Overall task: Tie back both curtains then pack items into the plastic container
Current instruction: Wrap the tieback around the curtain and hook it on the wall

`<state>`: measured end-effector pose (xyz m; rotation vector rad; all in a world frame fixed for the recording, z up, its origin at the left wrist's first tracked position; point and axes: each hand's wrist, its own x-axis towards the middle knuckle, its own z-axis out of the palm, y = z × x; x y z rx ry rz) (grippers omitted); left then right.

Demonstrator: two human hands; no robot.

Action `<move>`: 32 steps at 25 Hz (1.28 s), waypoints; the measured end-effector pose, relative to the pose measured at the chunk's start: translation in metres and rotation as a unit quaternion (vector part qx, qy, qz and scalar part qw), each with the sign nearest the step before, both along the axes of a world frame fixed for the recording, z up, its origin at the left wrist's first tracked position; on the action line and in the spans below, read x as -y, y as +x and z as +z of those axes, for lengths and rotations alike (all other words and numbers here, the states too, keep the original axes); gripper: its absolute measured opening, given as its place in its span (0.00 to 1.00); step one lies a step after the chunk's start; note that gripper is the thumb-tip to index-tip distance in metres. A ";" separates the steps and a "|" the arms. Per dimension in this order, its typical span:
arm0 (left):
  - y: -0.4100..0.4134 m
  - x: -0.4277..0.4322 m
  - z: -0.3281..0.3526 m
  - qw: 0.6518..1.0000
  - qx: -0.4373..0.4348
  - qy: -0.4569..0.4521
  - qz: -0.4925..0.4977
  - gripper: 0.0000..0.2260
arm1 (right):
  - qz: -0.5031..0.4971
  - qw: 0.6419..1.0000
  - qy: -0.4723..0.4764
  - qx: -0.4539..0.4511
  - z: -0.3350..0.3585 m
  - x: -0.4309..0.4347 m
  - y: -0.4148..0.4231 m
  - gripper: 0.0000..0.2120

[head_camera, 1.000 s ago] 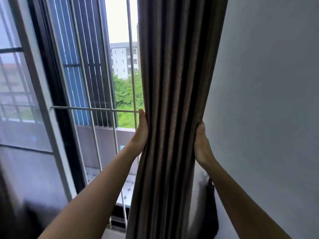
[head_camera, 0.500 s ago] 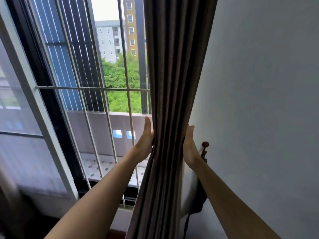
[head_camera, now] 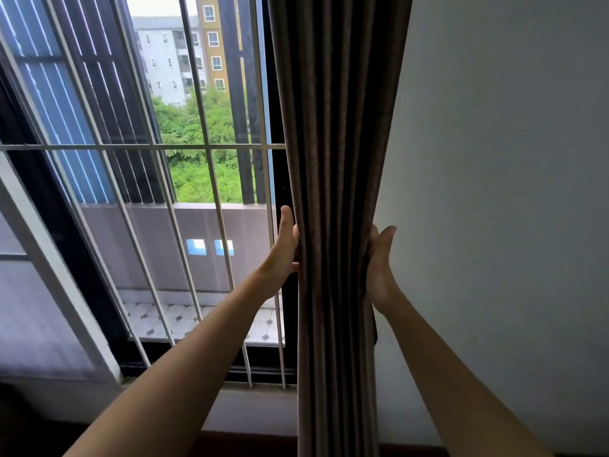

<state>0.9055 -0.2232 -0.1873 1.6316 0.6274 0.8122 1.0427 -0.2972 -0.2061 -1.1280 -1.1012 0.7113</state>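
A dark brown pleated curtain (head_camera: 336, 159) hangs gathered into a narrow column at the right edge of the window. My left hand (head_camera: 283, 252) presses its left side, thumb up and fingers wrapped behind the folds. On the curtain's right side, next to the wall, my right hand (head_camera: 379, 268) grips it with fingers hidden behind the cloth. The two hands squeeze the bundle between them at the same height. A dark strap (head_camera: 375, 328) shows just below my right wrist. No plastic container is in view.
White metal window bars (head_camera: 211, 179) and a dark window frame (head_camera: 59, 219) fill the left. A plain grey wall (head_camera: 494, 192) rises on the right. A balcony and buildings lie outside. The sill (head_camera: 257, 410) runs below the window.
My hands have come closer together, squeezing the curtain into a tighter bundle. The view has shifted, and the tieback hook seen by my right hand half a second ago is now hidden.
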 end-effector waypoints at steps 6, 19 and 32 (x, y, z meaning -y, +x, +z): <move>-0.015 -0.007 0.021 0.983 0.092 0.130 0.089 0.20 | -0.267 0.948 0.156 0.079 0.038 0.023 0.011 0.26; -0.029 -0.047 0.128 0.899 -0.144 0.300 0.286 0.15 | -0.078 0.871 -0.016 0.486 0.039 -0.036 -0.043 0.31; -0.035 -0.076 0.031 0.954 -0.232 0.187 0.042 0.11 | 0.022 0.858 -0.083 0.507 -0.100 -0.042 -0.071 0.37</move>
